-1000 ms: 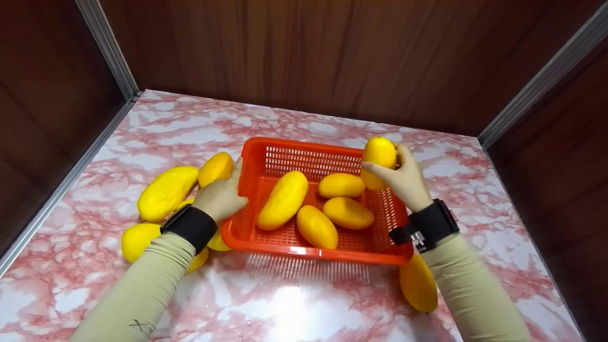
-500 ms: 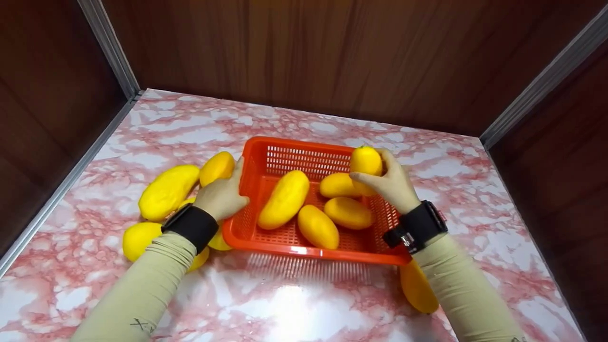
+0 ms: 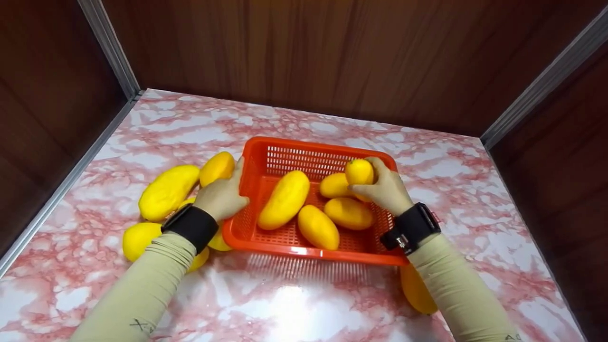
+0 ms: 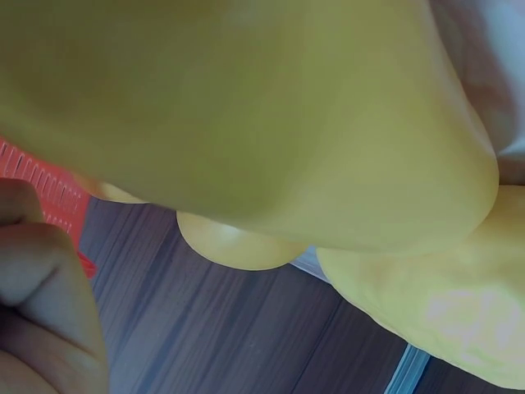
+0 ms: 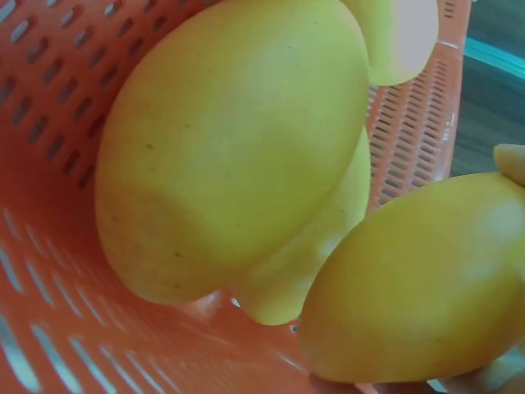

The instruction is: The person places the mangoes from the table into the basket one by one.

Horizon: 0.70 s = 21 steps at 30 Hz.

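An orange-red plastic basket (image 3: 285, 251) with slotted walls stands on the table and holds several yellow mangoes, among them a long mango (image 3: 283, 199). My left hand (image 3: 221, 197) grips the basket's left rim; its curled fingers (image 4: 49, 287) show at the edge of the left wrist view. Inside the basket's right end, my right hand (image 3: 387, 187) holds a mango (image 3: 359, 172) between thumb and fingers, above the others. In the right wrist view the held mango (image 5: 418, 283) is beside a larger-looking mango (image 5: 238, 148). Most of my right fingers are hidden behind the fruit.
Several more mangoes, including a big one (image 3: 168, 192), lie left of the basket around my left wrist. One mango (image 3: 415, 289) lies near the basket's front right corner, partly under my right forearm. Brown wooden panels (image 3: 308, 57) enclose the marbled table (image 3: 475, 190).
My right hand has moved left and down into the basket, carrying the mango in from over the right rim. The left hand and basket have stayed nearly still.
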Available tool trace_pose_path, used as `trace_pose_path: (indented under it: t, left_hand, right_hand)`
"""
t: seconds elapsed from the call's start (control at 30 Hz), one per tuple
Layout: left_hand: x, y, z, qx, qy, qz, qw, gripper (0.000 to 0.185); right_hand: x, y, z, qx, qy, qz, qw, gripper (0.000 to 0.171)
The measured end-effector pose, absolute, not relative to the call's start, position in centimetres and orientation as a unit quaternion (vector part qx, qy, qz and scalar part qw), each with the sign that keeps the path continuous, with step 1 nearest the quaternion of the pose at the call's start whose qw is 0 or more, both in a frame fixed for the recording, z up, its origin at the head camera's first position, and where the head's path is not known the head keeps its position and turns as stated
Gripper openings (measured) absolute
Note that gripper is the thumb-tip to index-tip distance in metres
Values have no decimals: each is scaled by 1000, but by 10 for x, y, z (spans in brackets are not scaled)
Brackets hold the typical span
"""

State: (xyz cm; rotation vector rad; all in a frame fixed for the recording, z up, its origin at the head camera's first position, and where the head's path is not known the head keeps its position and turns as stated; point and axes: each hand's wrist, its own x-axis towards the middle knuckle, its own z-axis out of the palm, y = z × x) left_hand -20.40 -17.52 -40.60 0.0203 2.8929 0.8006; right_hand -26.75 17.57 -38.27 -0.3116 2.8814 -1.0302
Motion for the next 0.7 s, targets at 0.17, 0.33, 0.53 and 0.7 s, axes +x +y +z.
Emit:
trace_pose_path:
  t: [0.17, 0.33, 0.53, 0.7]
  left_hand:
    - [-204, -175, -405, 6, 962, 264, 71, 97]
    - [-205, -175, -405, 4, 965, 249, 78, 97]
    - [-206, -175, -406, 5, 965, 251, 79, 98]
    - [-205, -175, -406, 3, 964, 256, 77, 97]
  right_hand:
    - [-268, 173, -388, -112, 943, -311, 46, 74]
    - [-269, 172, -390, -117, 948, -290, 56, 76]
    - [-268, 170, -391, -120, 954, -269, 62, 79]
    - [-266, 169, -392, -121, 955, -259, 74, 86]
